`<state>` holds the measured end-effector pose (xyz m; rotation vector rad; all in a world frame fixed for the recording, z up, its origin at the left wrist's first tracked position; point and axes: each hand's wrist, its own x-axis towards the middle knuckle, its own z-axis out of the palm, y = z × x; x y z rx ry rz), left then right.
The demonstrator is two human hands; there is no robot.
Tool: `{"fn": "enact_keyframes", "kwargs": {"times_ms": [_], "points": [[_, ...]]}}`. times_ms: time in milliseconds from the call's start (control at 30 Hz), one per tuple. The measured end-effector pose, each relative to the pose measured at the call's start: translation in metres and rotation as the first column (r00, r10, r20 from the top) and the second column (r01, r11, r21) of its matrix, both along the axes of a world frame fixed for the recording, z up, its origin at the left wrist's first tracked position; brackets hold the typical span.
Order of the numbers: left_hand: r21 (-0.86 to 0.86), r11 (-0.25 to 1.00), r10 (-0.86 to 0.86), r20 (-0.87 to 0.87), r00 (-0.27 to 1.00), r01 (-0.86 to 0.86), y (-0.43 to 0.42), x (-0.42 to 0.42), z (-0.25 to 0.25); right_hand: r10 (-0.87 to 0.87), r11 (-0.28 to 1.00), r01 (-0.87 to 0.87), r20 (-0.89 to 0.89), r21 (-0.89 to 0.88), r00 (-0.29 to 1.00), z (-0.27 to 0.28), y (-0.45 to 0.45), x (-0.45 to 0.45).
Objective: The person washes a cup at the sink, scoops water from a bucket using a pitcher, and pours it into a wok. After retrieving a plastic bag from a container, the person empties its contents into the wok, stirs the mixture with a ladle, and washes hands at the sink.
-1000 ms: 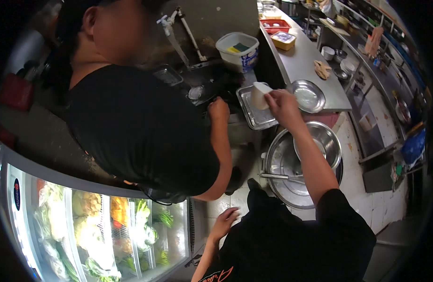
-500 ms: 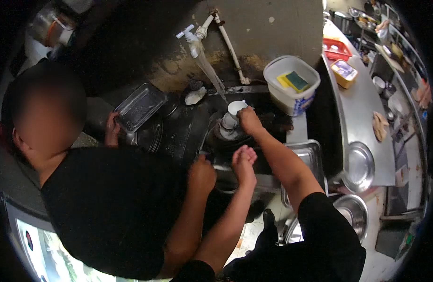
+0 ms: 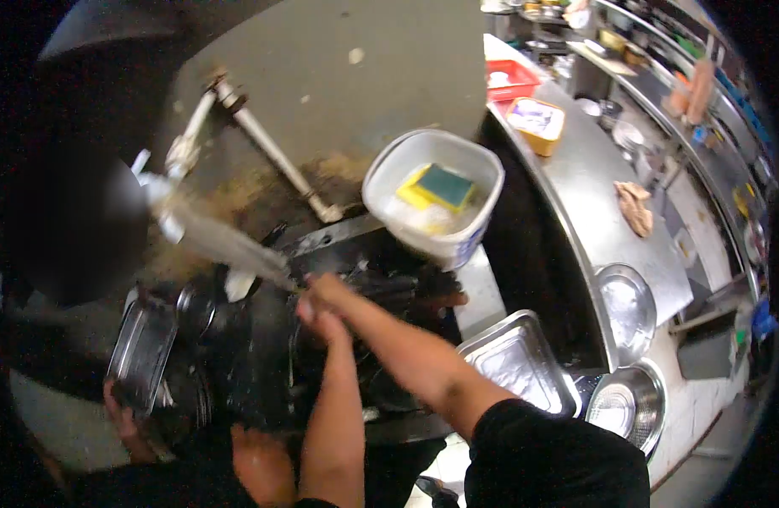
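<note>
L hand [image 3: 320, 322] has moved up to R hand [image 3: 328, 292]; both now together, engaged at lower end of clear tube/stream [image 3: 228, 245], nr far edge of sink [image 3: 326, 240]. Cup, prev. in R hand, not visible; grip: cannot tell.

To my right I count: one pale tub [image 3: 430, 243], yellow-and-green sponge [image 3: 440, 187] inside; one steel counter [image 3: 580, 173] bearing a red tray [image 3: 523, 80], a yellow tub [image 3: 543, 146], a crumpled tan cloth [image 3: 633, 208] and a round metal dish [image 3: 626, 315]; one rectangular metal tray [image 3: 516, 364] nearer me; one steel basin [image 3: 624, 406] beside it; one grey bin [image 3: 709, 354]
</note>
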<state>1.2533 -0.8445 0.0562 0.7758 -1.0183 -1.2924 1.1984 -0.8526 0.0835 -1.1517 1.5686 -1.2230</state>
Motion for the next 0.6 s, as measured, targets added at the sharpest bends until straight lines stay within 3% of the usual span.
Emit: {"fn": "enact_keyframes", "kwargs": {"times_ms": [33, 100, 133, 167, 233, 267, 300, 333, 367, 433, 500, 533, 567, 600], "points": [[0.092, 0.993, -0.065, -0.056, 0.996, 0.070, -0.001, -0.005, 0.004, -0.045, 0.975, -0.026, -0.311, -0.220, 0.949, -0.025, -0.010, 0.018], [0.266, 0.945, -0.147, -0.165, 0.975, 0.188, 0.002, -0.002, 0.013, -0.066, 0.916, -0.106, -0.409, -0.386, 0.910, -0.032, -0.006, 0.032], [0.347, 0.907, -0.169, -0.220, 0.961, 0.239, 0.004, 0.003, 0.020, -0.001, 0.923, -0.148, -0.385, -0.356, 0.923, 0.001, 0.024, 0.030], [0.416, 0.862, -0.186, -0.271, 0.944, 0.290, 0.004, 0.009, 0.029, 0.061, 0.938, -0.168, -0.334, -0.302, 0.941, -0.013, 0.024, 0.027], [0.533, 0.752, -0.211, -0.363, 0.908, 0.388, -0.007, 0.028, 0.039, -0.019, 0.986, -0.051, -0.414, -0.159, 0.910, 0.017, 0.019, 0.020], [0.366, 0.784, -0.319, -0.454, 0.832, 0.501, -0.030, 0.039, -0.004, -0.049, 0.997, 0.015, -0.459, -0.078, 0.887, 0.026, 0.021, 0.015], [0.176, 0.779, -0.440, -0.531, 0.724, 0.602, -0.053, 0.051, -0.048, -0.204, 0.973, 0.231, -0.432, 0.012, 0.878, 0.014, 0.007, 0.029], [-0.013, 0.736, -0.557, -0.579, 0.595, 0.676, -0.061, 0.053, -0.062, -0.128, 0.992, 0.112, -0.396, -0.064, 0.909, 0.009, 0.017, 0.038], [0.185, 0.703, -0.521, -0.524, 0.674, 0.687, -0.072, 0.064, -0.069, -0.044, 0.989, -0.012, -0.373, -0.147, 0.927, 0.005, 0.026, 0.044], [0.552, 0.559, -0.483, -0.389, 0.785, 0.618, -0.057, 0.069, -0.003, 0.068, 0.871, -0.271, -0.447, -0.409, 0.892, -0.005, 0.041, 0.029], [0.691, 0.525, -0.403, -0.312, 0.860, 0.497, -0.062, 0.076, 0.000, 0.149, 0.935, -0.327, -0.680, -0.140, 0.718, 0.017, 0.044, 0.001], [0.678, 0.567, -0.313, -0.347, 0.884, 0.467, -0.052, 0.068, -0.003, 0.216, 0.945, -0.326, -0.767, 0.009, 0.604, 0.025, 0.046, -0.003], [0.733, 0.581, -0.384, -0.135, 0.913, 0.353, -0.054, 0.068, 0.004, 0.064, 0.996, -0.085, -0.591, -0.008, 0.804, 0.032, 0.044, 0.003], [0.760, 0.543, -0.412, -0.130, 0.902, 0.357, -0.046, 0.066, 0.023, 0.040, 0.998, -0.056, -0.584, -0.009, 0.811, 0.032, 0.044, 0.001]]}}
